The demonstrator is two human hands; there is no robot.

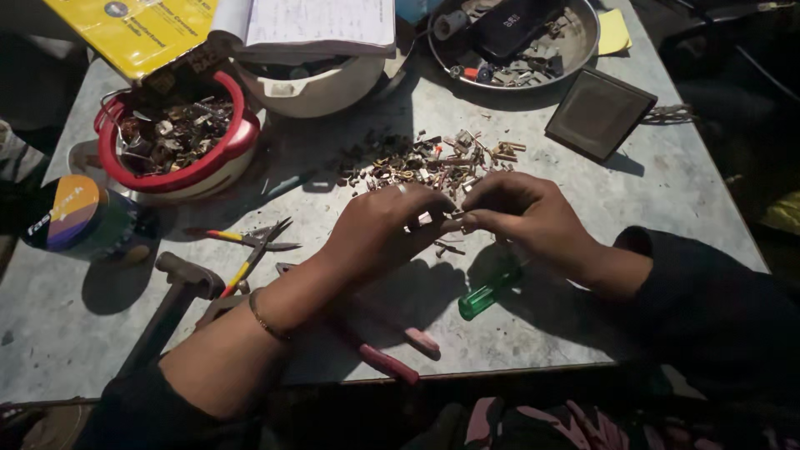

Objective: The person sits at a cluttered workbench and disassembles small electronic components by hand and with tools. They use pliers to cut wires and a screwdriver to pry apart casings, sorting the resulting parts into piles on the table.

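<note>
1. Far left: red-rimmed bowl (pixel 179 137) full of small metal bits; yellow-handled pliers (pixel 250 242) lie unused on the counter (pixel 683 200).
2. Left hand (pixel 379 233) and right hand (pixel 521 208) meet mid-counter, fingers pinched on one small metal part (pixel 450 223).
3. Loose scrap pile (pixel 433 162) just beyond them looks largely unsorted; most work left, I'd judge.
4. Green lighter (pixel 487 293) near right wrist, untouched.

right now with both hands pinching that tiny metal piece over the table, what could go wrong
The small metal piece held between the left hand and right hand could slip and get lost in the scrap pile just behind. The green lighter lies under the right wrist and might get knocked. The light is dim, so misjudging the grip seems likely.
</note>
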